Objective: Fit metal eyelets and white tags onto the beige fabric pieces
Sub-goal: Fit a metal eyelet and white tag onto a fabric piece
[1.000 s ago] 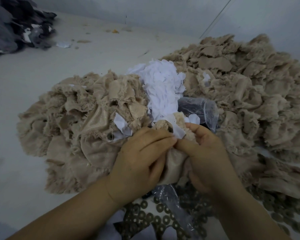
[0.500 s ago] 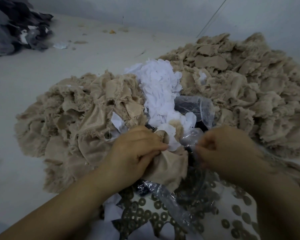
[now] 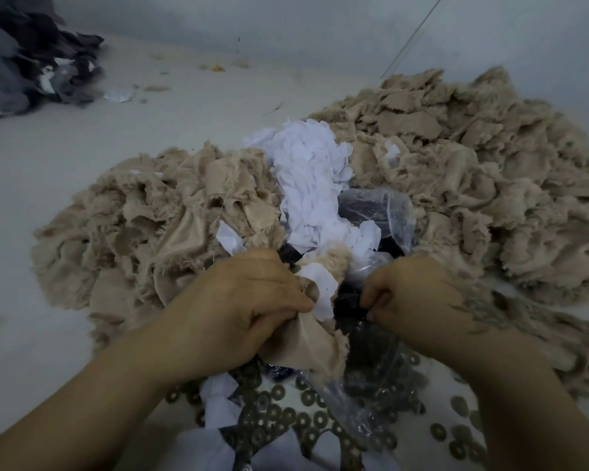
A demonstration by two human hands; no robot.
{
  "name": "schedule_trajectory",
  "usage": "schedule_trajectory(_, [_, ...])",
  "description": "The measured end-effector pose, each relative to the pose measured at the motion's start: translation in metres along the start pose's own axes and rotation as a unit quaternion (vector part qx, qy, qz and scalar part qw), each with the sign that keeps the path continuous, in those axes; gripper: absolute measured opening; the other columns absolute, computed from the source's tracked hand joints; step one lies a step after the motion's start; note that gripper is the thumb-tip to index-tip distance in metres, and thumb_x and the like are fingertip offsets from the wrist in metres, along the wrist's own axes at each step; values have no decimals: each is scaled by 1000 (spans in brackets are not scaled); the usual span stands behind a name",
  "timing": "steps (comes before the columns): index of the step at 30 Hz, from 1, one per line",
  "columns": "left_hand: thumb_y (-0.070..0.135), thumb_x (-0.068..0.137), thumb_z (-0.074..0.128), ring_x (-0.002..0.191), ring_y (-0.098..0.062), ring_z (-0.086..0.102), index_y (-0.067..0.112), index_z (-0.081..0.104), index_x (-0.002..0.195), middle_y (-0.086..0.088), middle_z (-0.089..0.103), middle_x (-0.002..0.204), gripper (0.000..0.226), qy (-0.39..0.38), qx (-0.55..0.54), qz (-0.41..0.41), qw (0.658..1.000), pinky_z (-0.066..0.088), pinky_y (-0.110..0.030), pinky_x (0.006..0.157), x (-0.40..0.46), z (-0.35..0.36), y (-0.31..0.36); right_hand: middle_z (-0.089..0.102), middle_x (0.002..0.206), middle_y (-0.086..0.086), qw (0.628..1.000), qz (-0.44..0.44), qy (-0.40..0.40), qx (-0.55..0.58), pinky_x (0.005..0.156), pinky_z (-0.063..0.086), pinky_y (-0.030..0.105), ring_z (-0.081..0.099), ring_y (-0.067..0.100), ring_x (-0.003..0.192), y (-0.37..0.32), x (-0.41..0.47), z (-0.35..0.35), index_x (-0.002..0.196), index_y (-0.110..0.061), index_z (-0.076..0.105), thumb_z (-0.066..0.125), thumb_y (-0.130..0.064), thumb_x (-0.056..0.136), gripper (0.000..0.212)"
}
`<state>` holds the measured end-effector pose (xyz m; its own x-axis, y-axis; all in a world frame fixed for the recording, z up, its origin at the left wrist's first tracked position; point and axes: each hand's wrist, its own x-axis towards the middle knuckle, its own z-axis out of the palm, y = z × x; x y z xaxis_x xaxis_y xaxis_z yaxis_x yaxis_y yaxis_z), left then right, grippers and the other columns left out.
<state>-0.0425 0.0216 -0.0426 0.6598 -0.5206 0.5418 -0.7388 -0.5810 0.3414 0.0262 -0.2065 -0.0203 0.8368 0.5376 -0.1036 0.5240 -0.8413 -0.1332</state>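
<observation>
My left hand grips a beige fabric piece with a white tag lying against it. My right hand is just to the right, its fingers pinched together over the dark inside of a clear plastic bag; what they pinch is too small to tell. Ring-shaped metal eyelets lie scattered below both hands. A heap of white tags sits between two big mounds of beige fabric pieces, one on the left and one on the right.
A pile of dark grey fabric lies at the far left corner. Small scraps dot the pale floor near the wall. More white pieces lie among the eyelets at the bottom.
My right hand has let go of the fabric piece and moved right and down to the bag. My left hand keeps the beige piece and tag.
</observation>
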Motion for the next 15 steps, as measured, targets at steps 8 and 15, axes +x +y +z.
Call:
schedule_trajectory(8, [11, 93, 60, 86, -25, 68, 2, 76, 100, -6, 74, 99, 20, -4, -6, 6, 1000, 55, -39, 74, -1, 5, 4, 40, 72, -9, 978, 96, -128, -134, 42, 30, 8, 42, 5, 66, 31, -39, 11, 108, -18, 64, 56, -27, 94, 19])
schedule_trajectory(15, [11, 91, 61, 88, -22, 69, 3, 77, 98, -6, 74, 99, 19, 12, -7, 1, 1000, 56, -38, 76, 1, 10, 9, 43, 74, -9, 992, 112, -33, -49, 62, 36, 23, 61, 18, 83, 39, -45, 58, 65, -28, 30, 60, -37, 76, 34])
